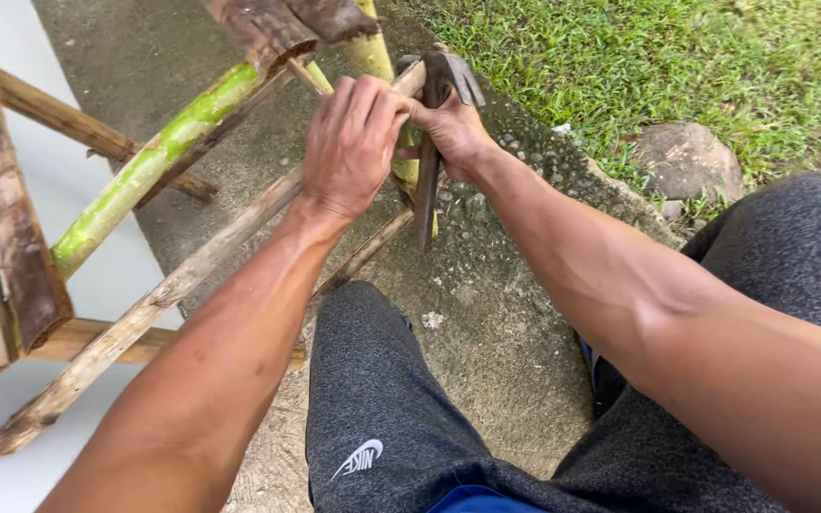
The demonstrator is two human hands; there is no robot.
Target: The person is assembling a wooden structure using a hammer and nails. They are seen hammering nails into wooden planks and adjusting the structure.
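Up close, the left hand (352, 142) has its fingers curled shut over the upper end of a long pale stick (159, 302), knuckles toward the camera. Just right of those fingers, touching them, the right hand (453, 128) closes around a hammer (432, 142): its dark claw head pokes out above the fingers, and its worn handle hangs down below them, nearly upright. How tightly the right fingers pinch is hidden, since they wrap away from view behind the tool.

Behind both sets of fingers runs a yellowish stalk (372, 52), partly covered by them. Up and left of the left fingers, a green stalk (149, 166) slants down, its top end under a rusty brown piece (268, 28). Farther left of the fingers stand weathered wooden slats (11, 237), crossed with other sticks.

Below the fingers, rough concrete (486, 313) spreads out, and the person's knees in grey speckled trousers (382, 408) sit nearest the camera. Right of the right fingers, beyond the concrete edge, lie a stone (688, 160) and grass (667, 57).
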